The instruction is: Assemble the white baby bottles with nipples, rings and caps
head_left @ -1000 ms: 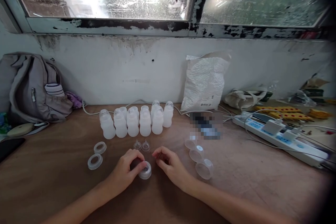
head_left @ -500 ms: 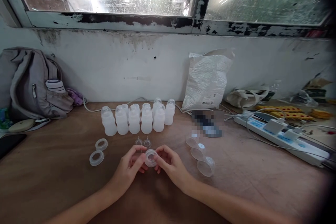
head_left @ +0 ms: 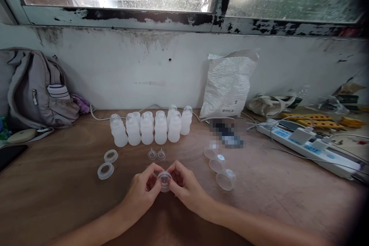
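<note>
Between my fingertips is a translucent bottle collar ring (head_left: 164,186), with what looks like a clear teat seated in it. My left hand (head_left: 144,190) pinches its left side and my right hand (head_left: 184,188) its right side. Just beyond my hands, two clear silicone teats (head_left: 156,155) stand with their tips up. To the left lie two more collar rings (head_left: 105,170), one behind the other. On the right, three clear dome caps (head_left: 225,180) form a slanting row. Several frosted baby bottles (head_left: 147,130) with clear caps on stand upright behind the teats.
A grey backpack (head_left: 37,88) leans at the left wall, with a black phone (head_left: 11,156) nearer. A white mailer bag (head_left: 226,84) stands against the wall. At right, a power strip (head_left: 305,144) with plugs and cables lies on the wooden table (head_left: 268,200).
Both hands have tilted the collar ring and brought it slightly nearer to me. My fingers have closed in around its far edge. The view has shifted a little.
</note>
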Demonstrator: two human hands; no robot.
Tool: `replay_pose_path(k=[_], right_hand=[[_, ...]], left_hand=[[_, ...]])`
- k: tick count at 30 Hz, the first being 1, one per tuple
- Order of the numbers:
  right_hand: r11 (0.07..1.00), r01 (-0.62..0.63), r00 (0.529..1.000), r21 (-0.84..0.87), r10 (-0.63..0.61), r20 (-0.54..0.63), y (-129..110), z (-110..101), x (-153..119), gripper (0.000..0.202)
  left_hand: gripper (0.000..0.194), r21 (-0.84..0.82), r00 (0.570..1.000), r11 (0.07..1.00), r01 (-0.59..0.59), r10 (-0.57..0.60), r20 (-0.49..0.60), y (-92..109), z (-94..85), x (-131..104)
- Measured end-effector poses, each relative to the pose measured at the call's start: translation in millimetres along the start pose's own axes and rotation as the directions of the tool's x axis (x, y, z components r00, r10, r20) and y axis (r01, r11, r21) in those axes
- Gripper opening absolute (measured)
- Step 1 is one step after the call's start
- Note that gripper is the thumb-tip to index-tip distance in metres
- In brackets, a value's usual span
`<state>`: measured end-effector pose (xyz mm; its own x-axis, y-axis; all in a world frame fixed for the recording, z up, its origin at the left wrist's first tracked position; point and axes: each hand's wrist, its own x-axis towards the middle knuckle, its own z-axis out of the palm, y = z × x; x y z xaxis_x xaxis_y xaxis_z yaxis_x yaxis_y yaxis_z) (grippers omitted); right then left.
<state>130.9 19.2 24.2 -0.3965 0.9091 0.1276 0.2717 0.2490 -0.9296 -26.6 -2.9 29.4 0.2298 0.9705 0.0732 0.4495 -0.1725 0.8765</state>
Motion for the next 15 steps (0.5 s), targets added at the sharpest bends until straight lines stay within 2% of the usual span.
replay_pose_path(k=[5, 7, 10, 15], right_hand=[[0.999, 0.018, 0.999, 0.041, -0.017, -0.028, 4.2, 4.3, -0.2, 0.005], [0.994, -0.005, 1.0, 0.113, 0.005, -0.001, 4.2, 4.5, -0.8, 0.003], [0.981, -0.038, 0.999, 0.188, 0.031, 0.043, 1.2, 3.6, -2.5, 0.013], [0.998, -0.031, 1.0, 0.051, 0.03, 0.008, -7.7, 1.3, -3.7, 0.014]], left_hand=[[0.013, 0.005, 0.999, 1.0, -0.012, 0.012, -0.031, -2.8, 2.0, 0.3], [0.014, -0.01, 0.999, 1.0, -0.001, 0.001, -0.037, -4.2, 2.1, 1.0], [0.016, -0.046, 1.0, 0.999, -0.002, 0.001, -0.031, -3.8, 2.2, 0.8], [0.019, -0.095, 0.999, 0.995, 0.04, -0.039, 0.011, -0.9, 3.1, -1.0]])
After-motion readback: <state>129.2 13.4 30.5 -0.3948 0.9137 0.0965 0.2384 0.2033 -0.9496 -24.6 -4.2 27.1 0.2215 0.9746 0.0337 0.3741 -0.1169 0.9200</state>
